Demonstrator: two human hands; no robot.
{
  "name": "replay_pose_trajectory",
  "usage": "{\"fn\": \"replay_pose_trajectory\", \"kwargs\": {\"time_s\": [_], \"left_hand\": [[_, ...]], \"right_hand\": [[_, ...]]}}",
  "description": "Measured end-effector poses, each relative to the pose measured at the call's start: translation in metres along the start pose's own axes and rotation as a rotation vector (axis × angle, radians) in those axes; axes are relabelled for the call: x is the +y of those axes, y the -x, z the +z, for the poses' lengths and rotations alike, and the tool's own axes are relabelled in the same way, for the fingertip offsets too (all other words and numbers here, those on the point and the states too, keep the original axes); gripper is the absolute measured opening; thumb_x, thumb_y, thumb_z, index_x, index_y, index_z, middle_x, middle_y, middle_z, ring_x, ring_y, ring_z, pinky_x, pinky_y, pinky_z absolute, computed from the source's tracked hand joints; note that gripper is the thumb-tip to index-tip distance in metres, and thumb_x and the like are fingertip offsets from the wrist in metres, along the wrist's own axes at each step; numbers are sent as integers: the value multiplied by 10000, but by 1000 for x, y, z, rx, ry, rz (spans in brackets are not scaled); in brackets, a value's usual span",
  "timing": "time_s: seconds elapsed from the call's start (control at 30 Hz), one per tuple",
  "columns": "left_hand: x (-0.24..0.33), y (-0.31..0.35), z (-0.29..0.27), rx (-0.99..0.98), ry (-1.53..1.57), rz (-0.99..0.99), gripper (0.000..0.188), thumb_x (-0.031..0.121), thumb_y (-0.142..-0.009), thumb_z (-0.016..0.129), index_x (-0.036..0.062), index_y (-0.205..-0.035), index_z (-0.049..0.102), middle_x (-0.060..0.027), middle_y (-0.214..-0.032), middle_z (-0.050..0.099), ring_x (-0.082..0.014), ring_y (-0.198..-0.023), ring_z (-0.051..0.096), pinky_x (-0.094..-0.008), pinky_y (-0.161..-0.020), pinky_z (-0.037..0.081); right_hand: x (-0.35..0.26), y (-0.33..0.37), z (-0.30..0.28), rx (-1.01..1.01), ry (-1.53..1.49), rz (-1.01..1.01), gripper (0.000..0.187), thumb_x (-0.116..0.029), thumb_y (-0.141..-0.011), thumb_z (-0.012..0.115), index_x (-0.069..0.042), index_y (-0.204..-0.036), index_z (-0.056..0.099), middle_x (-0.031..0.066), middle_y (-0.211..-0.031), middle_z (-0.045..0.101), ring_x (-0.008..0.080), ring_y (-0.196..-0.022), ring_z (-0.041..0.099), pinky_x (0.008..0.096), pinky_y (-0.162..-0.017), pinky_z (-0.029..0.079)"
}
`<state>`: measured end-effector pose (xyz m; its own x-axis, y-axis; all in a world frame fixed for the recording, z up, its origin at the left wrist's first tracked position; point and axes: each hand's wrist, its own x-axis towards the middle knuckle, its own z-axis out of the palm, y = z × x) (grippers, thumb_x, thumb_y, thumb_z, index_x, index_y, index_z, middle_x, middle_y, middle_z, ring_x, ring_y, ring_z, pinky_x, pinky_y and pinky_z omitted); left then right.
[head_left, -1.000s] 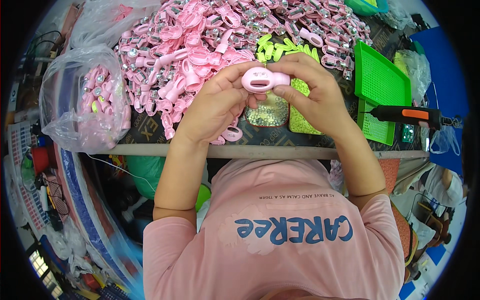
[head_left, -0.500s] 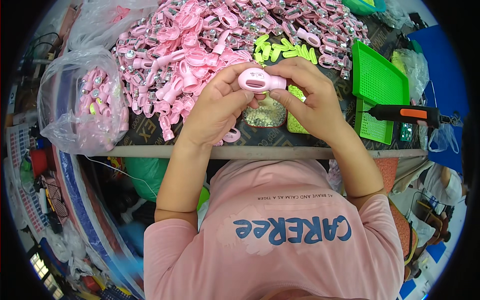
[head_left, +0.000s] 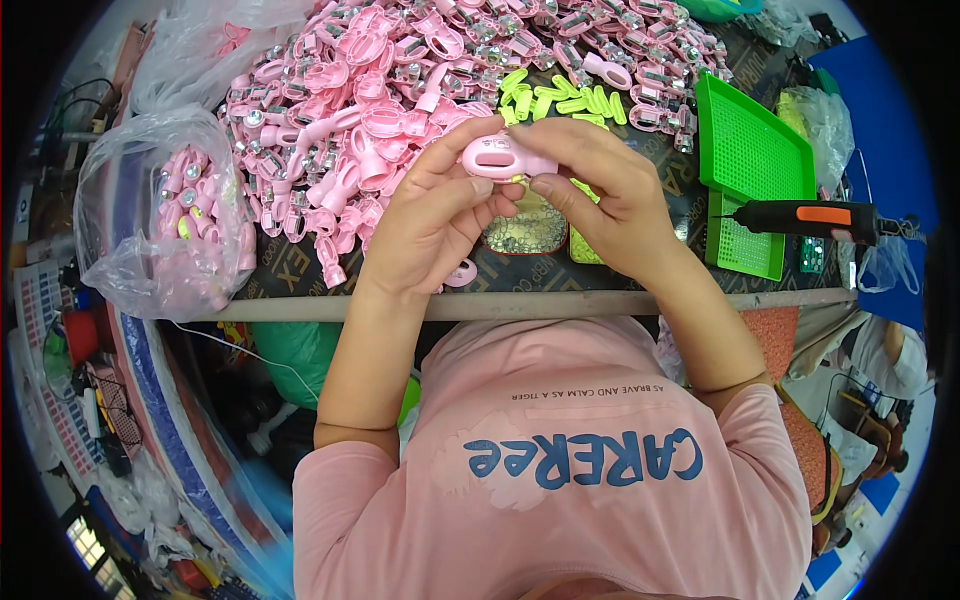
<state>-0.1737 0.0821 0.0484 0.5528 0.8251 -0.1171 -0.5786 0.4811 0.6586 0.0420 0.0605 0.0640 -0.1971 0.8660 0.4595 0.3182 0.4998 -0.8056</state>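
Between both hands is a pink plastic casing (head_left: 497,160), rounded at the left with an oval slot in its face and a narrower neck at the right. My left hand (head_left: 420,220) pinches its rounded end, thumb below and fingers behind. My right hand (head_left: 625,195) grips the neck end with thumb and forefinger. A bit of yellow-green shows at the casing's lower edge. Behind the hands lie loose yellow-green plastic pieces (head_left: 565,100). Below the casing, partly hidden, sits a container of small shiny parts (head_left: 525,228), beside a tray of yellow-green bits (head_left: 583,245).
A large heap of pink casings (head_left: 370,110) covers the table's far left and middle. A clear bag (head_left: 120,210) of pink pieces stands at left. Green perforated trays (head_left: 755,135) and a black-and-orange electric screwdriver (head_left: 810,217) are at right. The table's edge (head_left: 480,306) runs close to me.
The casing has shifted slightly left and tipped a little, with both hands still on it. My right fingers now cover more of its neck.
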Motion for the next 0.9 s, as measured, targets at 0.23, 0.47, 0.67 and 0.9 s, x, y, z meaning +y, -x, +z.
{"fn": "replay_pose_trajectory", "kwargs": {"time_s": [0.23, 0.47, 0.67, 0.9], "left_hand": [[-1, 2, -1, -28, 56, -5, 553, -19, -985, 499, -2, -1531, 415, -156, -1236, 654, -232, -1055, 696, -341, -883, 600], [-4, 4, 4, 15, -121, 69, 511, -10, -1013, 565, 0, -1512, 455, -125, -1236, 666, -192, -1070, 678, -322, -897, 569], [-3, 4, 1, 62, -295, 143, 503, 27, -1014, 623, -9, -1495, 477, -112, -1279, 645, -169, -1115, 649, -317, -906, 556], [-5, 4, 8, 67, -255, 210, 509, 19, -1018, 614, -8, -1503, 463, -124, -1283, 639, -175, -1120, 648, -319, -914, 565]], "right_hand": [[1, 2, -1, -11, 47, -103, 464, -35, -804, 832, -76, -1254, 728, 133, -1222, 715, 278, -1042, 710, 356, -887, 571], [4, 3, -3, -3, 10, -66, 495, -25, -783, 847, -73, -1260, 725, 126, -1193, 732, 218, -974, 714, 309, -752, 582], [3, 1, -3, -4, -100, 1, 496, -19, -788, 844, -72, -1266, 723, 123, -1203, 724, 193, -871, 694, 295, -701, 566], [0, -1, -1, 2, -79, -49, 487, -19, -790, 842, -67, -1259, 721, 118, -1180, 719, 205, -858, 687, 310, -744, 577]]}}
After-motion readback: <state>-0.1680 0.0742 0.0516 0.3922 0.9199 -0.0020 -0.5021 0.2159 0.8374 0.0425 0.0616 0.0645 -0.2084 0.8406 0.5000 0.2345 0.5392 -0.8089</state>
